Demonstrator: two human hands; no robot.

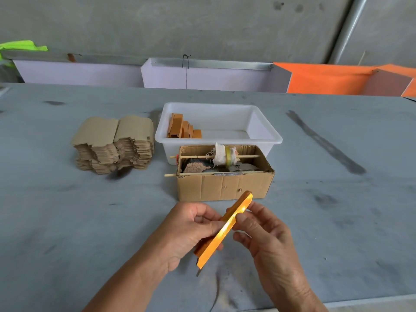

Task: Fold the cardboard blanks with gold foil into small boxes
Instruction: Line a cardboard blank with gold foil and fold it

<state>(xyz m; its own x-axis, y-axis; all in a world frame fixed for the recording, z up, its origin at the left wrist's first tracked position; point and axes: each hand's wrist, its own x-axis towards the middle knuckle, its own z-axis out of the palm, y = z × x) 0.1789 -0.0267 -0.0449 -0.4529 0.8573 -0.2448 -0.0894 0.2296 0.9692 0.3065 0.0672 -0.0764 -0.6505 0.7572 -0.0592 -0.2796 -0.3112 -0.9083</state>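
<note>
Gold box point(225, 230): both hands holding it above the table's point(67, 221) near edge, its lower end lying partly behind the left hand point(189, 230). Left hand gripping the middle, fingers curled; right hand point(267, 235) pinching the upper part. Cardboard blanks point(114, 143) sitting stacked toward the far-left; folded pieces point(183, 129) lying in the white tub point(265, 134).

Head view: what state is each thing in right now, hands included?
Gold foil blank: partly folded, held above the table.
Left hand: grips the blank.
Right hand: pinches the blank.
Stack of blanks: flat, unfolded.
White tub: open, some folded pieces inside.
Cardboard box: open-topped.
</note>
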